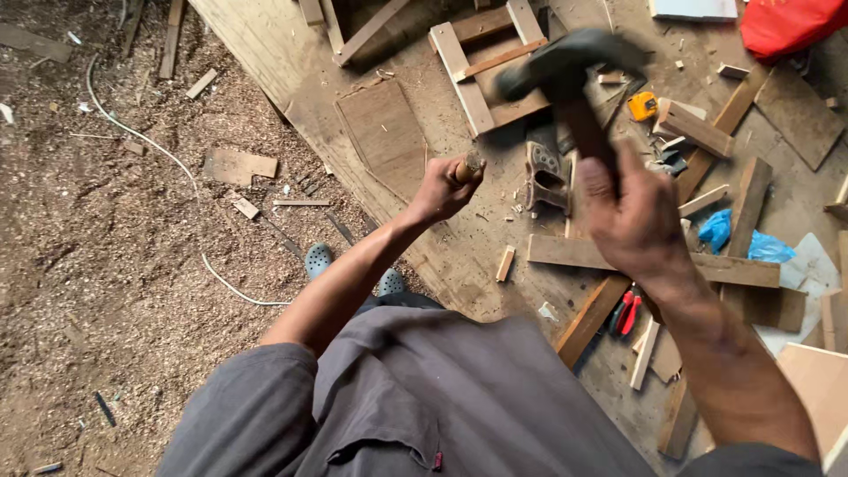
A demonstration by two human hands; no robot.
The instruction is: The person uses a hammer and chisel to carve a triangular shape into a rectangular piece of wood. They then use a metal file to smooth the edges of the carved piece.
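My right hand (634, 219) grips the wooden handle of a hammer (565, 71), raised high and close to the camera; its dark head is blurred. My left hand (444, 189) is stretched out lower down, closed around a short wooden-handled tool (469, 165) whose butt end shows above my fist. Its lower end is hidden by my hand. Below the left hand lies a large board (353, 132) covered in dust. The hammer head hangs above and to the right of the left hand.
A small wooden frame (477, 62) lies beyond the hands. A yellow tape measure (642, 106), red-handled pliers (625, 312), blue plastic (717, 230) and several wood offcuts lie at the right. Sawdust and a white cable (190, 177) cover the ground at the left. A red bag (786, 25) sits top right.
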